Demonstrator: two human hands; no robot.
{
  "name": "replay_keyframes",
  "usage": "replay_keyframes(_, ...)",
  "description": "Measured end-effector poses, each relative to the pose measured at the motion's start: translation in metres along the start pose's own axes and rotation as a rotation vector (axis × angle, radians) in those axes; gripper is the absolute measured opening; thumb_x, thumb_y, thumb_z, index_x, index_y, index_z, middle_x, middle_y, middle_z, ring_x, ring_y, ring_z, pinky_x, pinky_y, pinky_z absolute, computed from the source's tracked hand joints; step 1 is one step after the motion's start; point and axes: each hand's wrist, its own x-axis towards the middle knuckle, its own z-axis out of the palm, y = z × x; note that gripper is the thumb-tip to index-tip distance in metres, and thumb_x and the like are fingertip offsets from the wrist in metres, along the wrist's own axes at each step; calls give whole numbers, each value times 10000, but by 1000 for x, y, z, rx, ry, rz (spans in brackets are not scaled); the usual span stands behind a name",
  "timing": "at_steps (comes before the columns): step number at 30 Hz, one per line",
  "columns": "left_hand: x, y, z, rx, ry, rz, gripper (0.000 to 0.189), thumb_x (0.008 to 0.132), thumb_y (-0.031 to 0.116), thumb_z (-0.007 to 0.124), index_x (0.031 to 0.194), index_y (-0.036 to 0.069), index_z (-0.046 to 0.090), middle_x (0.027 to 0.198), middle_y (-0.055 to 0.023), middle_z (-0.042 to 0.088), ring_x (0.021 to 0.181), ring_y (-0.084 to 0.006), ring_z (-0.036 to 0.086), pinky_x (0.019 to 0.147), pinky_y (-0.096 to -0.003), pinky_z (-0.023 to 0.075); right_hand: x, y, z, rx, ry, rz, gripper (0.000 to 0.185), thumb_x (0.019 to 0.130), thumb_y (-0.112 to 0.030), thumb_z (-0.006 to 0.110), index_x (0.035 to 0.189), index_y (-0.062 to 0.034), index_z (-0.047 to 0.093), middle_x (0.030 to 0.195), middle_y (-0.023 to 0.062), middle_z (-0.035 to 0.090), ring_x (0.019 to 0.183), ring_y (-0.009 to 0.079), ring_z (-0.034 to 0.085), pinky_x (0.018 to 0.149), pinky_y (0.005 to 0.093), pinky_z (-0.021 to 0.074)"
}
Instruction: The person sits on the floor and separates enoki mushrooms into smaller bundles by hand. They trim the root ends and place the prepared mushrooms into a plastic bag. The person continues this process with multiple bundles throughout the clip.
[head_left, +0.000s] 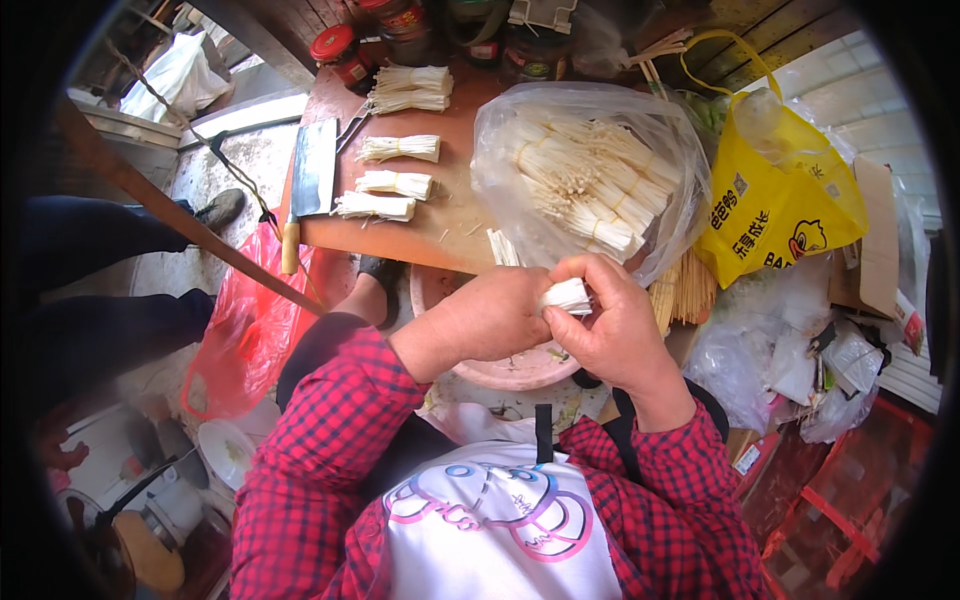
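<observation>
My left hand (487, 311) and my right hand (615, 322) together hold a short bundle of enoki mushrooms (568, 297) over a pink plastic basin (517, 371). The left fist wraps one end; right thumb and fingers pinch the other. On the wooden table (450, 240) lie more enoki bundles (397, 148) tied with bands, in a column, the far ones stacked. A cleaver (315, 169) with a wooden handle rests at the table's left edge. To the right, a clear plastic bag (499, 135) holds many enoki bundles (600, 180). Another bundle (502, 247) shows just beyond my left hand.
Red-lidded jars (334, 45) stand at the table's back. A yellow bag (780, 187) and bunched wooden skewers (686, 289) are at the right. A red plastic bag (251, 315) hangs below the table's left side. Another person's legs (97, 240) are at the far left.
</observation>
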Motion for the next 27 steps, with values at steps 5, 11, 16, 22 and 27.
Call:
replay_keyframes(5,-2,4,-1,-73,35,4,446,778,158,748,1183,34,609,987,-209,700,929,-370,695,824,-414,525,0,0,5,198,-15,112,259,758,-98,729,989,-47,624,903,46,579,731,121,522,635,297,438)
replay_keyframes(11,-5,9,0,-107,81,-20,538,737,128,779,1198,32,519,987,-235,682,966,-407,682,803,-421,527,-3,-8,3,454,-118,325,220,791,-81,736,987,-55,639,909,-16,627,795,58,561,692,242,472)
replay_keyframes(16,-8,8,1,-79,111,87,569,734,128,785,1214,29,496,978,-230,684,967,-428,676,797,-432,535,-5,-7,2,529,-166,392,231,803,-74,746,1006,-52,637,930,-5,643,846,63,595,749,250,506)
replay_keyframes(22,-10,9,-19,9,94,59,586,726,151,785,1228,20,511,1050,-231,670,995,-403,673,825,-433,540,-5,-5,10,622,-201,286,494,828,-116,792,1261,-52,564,1101,64,637,834,74,606,749,254,517)
replay_keyframes(27,-15,-25,-78,172,385,20,428,784,112,662,1186,-9,578,996,-146,665,900,-237,661,794,-373,536,-4,-10,3,601,-67,329,666,890,-82,715,1480,-66,408,1238,148,604,738,68,616,680,216,537)
